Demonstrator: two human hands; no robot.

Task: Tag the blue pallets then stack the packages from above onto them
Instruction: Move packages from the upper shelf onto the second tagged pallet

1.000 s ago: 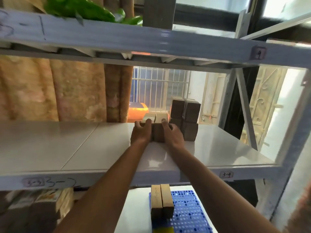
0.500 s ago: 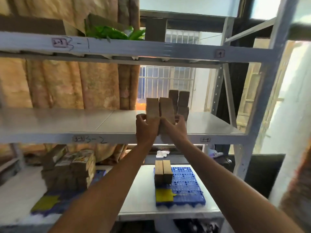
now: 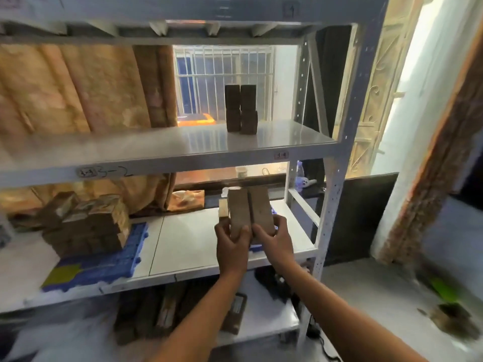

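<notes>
My left hand point(image 3: 232, 244) grips a brown package point(image 3: 239, 212) and my right hand point(image 3: 271, 237) grips a second brown package point(image 3: 261, 209), side by side and upright, just above the lower shelf. The blue pallet point(image 3: 257, 248) under them is almost wholly hidden by my hands. A pale package point(image 3: 223, 210) shows behind the left one. Further left, another blue pallet point(image 3: 104, 259) bears a yellow tag point(image 3: 61, 273) and a stack of packages point(image 3: 88, 223). Several dark packages point(image 3: 241, 108) stand stacked on the upper shelf point(image 3: 156, 150).
A white upright post point(image 3: 334, 184) of the rack stands just right of my hands. The lower shelf point(image 3: 188, 239) shows bare white between the two pallets. Boxes lie on the bottom shelf point(image 3: 261, 320). A plastic bottle point(image 3: 300, 175) stands behind the rack.
Both hands have carried the two packages from the upper shelf down to the lower shelf, above the right pallet. My view has tilted downward.
</notes>
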